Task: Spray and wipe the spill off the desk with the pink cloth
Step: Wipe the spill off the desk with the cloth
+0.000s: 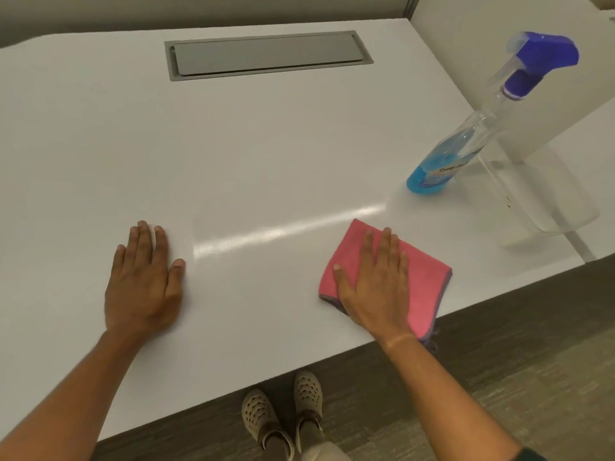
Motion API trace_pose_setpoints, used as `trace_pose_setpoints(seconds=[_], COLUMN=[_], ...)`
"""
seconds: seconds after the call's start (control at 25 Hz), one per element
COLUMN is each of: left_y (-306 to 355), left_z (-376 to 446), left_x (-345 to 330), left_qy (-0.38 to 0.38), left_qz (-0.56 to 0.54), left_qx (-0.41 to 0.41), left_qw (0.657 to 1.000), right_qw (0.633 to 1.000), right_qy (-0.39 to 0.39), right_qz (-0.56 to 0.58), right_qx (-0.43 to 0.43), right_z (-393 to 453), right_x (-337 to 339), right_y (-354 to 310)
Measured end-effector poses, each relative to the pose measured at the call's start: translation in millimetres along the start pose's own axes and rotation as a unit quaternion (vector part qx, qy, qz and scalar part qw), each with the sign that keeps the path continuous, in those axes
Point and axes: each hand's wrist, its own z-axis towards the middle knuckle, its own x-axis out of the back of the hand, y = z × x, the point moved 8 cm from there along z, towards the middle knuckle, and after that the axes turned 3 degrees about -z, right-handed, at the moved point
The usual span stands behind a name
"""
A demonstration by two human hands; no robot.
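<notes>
A folded pink cloth (422,277) lies near the front right edge of the white desk (249,144). My right hand (376,281) presses flat on the cloth with straight fingers. My left hand (144,281) rests flat on the bare desk at the front left, holding nothing. A clear spray bottle (472,138) with blue liquid and a blue trigger head stands upright at the right, beyond the cloth. No spill shows on the desk surface; a shiny streak (283,232) of reflected light runs between the hands.
A grey recessed cable hatch (266,54) sits at the back middle of the desk. A white panel on a clear stand (545,194) rises at the right behind the bottle. The desk's front edge runs diagonally; my feet (283,414) stand on carpet below.
</notes>
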Motion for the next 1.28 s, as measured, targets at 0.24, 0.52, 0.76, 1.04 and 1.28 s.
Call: trace_pose_setpoints(seconds=[0.24,0.52,0.76,1.04,1.28], left_y=[-3,0,0,-1,1], left_z=[-1,-2,-1,-2,-2], left_x=[0,1,1,2,1], left_qy=[-0.001,0.003,0.012,0.006,0.012], left_qz=[0.001,-0.002,0.001,-0.004,-0.003], left_qx=[0.001,0.004,0.002,-0.002,0.003], left_qw=[1.0,1.0,1.0,1.0,1.0], right_qw=[0.986,0.996,0.999,0.965,0.995], right_qy=[-0.064,0.011,0.032,-0.017,0.006], right_qz=[0.018,-0.001,-0.009,-0.011,0.008], right_qx=[0.156,-0.085,-0.005,0.262,0.101], right_z=[-22,18,106,20,40], right_x=[-5,-2,11,-5,-2], right_y=[-4,17,-26,-116,-27])
